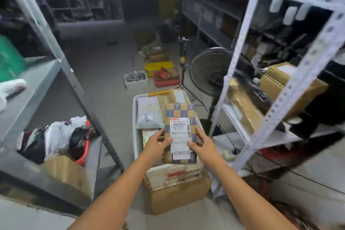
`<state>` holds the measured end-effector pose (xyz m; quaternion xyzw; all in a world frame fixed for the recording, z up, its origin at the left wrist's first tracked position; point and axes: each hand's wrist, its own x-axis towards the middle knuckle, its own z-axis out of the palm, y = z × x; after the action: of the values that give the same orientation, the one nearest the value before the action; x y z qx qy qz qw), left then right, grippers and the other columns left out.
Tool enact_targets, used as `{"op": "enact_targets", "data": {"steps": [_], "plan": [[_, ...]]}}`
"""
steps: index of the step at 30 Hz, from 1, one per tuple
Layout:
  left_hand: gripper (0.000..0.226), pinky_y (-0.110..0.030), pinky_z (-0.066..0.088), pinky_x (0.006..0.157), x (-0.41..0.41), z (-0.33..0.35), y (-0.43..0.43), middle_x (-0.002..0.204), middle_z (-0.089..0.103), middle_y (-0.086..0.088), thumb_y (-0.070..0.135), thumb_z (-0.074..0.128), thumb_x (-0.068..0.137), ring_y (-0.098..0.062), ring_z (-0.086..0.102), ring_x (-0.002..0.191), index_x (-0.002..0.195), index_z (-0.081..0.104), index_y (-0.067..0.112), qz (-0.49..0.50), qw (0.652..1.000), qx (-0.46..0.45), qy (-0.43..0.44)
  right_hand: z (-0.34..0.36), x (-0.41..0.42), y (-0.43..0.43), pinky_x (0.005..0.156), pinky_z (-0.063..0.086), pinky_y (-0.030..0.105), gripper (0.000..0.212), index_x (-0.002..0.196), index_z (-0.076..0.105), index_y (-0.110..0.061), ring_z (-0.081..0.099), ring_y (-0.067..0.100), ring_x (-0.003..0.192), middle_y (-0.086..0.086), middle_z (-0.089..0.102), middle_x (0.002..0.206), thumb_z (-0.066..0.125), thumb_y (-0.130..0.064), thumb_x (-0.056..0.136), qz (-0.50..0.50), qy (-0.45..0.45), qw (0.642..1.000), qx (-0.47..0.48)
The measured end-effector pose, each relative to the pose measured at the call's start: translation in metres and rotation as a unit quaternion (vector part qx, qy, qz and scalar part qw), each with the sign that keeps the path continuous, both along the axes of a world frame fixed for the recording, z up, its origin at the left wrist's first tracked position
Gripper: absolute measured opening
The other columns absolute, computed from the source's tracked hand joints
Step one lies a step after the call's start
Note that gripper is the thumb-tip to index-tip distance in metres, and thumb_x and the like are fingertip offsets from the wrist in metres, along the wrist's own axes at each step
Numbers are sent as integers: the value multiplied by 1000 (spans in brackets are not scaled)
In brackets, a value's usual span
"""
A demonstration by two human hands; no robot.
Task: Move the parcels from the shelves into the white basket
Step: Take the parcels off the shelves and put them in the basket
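Holding a checkered parcel point(180, 111) over the white basket point(135, 127), lower centre of the frame
The left hand point(156, 145) and right hand point(204, 147) each clasp a long edge, thumbs on the label point(180, 135); it looks a stiff, light cardboard box, perhaps slick, best held by those edges. The basket already holds a grey mailer bag point(147, 115) and brown cartons point(177, 96)

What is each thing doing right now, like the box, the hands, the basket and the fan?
Checked parcel: held label up over the basket, not yet in.
Left hand: grips the parcel's left edge.
Right hand: grips the parcel's right edge.
White basket: holds several parcels already.
Brown box: lying on the right shelf.
Fan: standing; spinning or not, cannot tell.
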<state>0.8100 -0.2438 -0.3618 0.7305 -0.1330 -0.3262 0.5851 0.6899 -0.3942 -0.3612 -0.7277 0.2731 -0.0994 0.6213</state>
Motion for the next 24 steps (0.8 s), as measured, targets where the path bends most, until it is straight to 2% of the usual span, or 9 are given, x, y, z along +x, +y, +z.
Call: {"op": "enact_targets", "data": {"steps": [3, 5, 8, 10, 15, 16, 18, 20, 24], "plan": [[51, -20, 55, 71, 40, -13, 0, 103, 65, 10, 16, 63, 91, -11, 65, 99, 138, 45, 28, 25, 999, 1, 20, -13, 47, -5, 100, 49, 46, 65, 149, 36, -25, 58, 17, 119, -13, 57, 129, 65, -14, 92, 16, 14, 1000, 7], [50, -29, 57, 81, 66, -20, -6, 110, 66, 5, 14, 62, 92, -15, 64, 104, 138, 46, 27, 30, 999, -1, 30, -25, 77, -13, 97, 52, 41, 64, 148, 37, -25, 62, 14, 114, -20, 59, 121, 65, -11, 92, 21, 24, 999, 16], [47, -41, 54, 91, 102, -37, -21, 119, 65, 2, 15, 60, 93, -17, 62, 110, 137, 47, 27, 43, 998, 8, 34, -42, 121, -31, 82, 54, 18, 62, 143, 38, -36, 62, -1, 106, -26, 57, 121, 64, -12, 92, 42, 31, 998, 38], [49, -44, 53, 93, 127, -50, -35, 123, 63, 2, 16, 60, 93, -17, 61, 112, 138, 45, 27, 61, 997, 13, 40, -55, 152, -48, 79, 52, 12, 63, 145, 37, -34, 58, -7, 107, -25, 56, 122, 64, -12, 92, 59, 37, 997, 39], [57, -44, 53, 93, 191, -84, -72, 122, 63, -7, 13, 59, 93, -21, 63, 109, 143, 37, 30, 129, 990, 28, 56, -93, 235, -91, 100, 50, 35, 62, 147, 38, -24, 55, 9, 122, -12, 56, 134, 63, -10, 92, 103, 52, 993, 39], [58, -45, 53, 93, 205, -92, -78, 121, 64, -7, 13, 60, 93, -21, 64, 107, 143, 36, 30, 137, 988, 33, 56, -102, 252, -99, 99, 50, 31, 63, 147, 38, -24, 54, 6, 121, -15, 56, 132, 64, -10, 92, 113, 56, 991, 41], [59, -47, 52, 93, 232, -107, -85, 120, 65, -6, 14, 61, 93, -22, 65, 106, 144, 36, 30, 156, 985, 46, 55, -119, 285, -109, 86, 50, 11, 62, 145, 38, -26, 54, -8, 108, -30, 54, 119, 65, -10, 91, 133, 59, 988, 44], [59, -45, 54, 91, 261, -122, -90, 117, 66, -3, 13, 61, 92, -19, 67, 103, 143, 38, 31, 174, 982, 50, 53, -135, 318, -115, 75, 46, 2, 63, 145, 38, -27, 54, -15, 99, -30, 53, 117, 66, -10, 91, 143, 60, 987, 40], [54, -32, 57, 84, 319, -153, -89, 118, 65, 0, 14, 60, 93, -15, 66, 101, 142, 42, 28, 193, 979, 70, 21, -164, 380, -110, 93, 49, 18, 65, 148, 38, -20, 56, 0, 114, -9, 55, 136, 66, -11, 90, 147, 62, 987, 29]]}}
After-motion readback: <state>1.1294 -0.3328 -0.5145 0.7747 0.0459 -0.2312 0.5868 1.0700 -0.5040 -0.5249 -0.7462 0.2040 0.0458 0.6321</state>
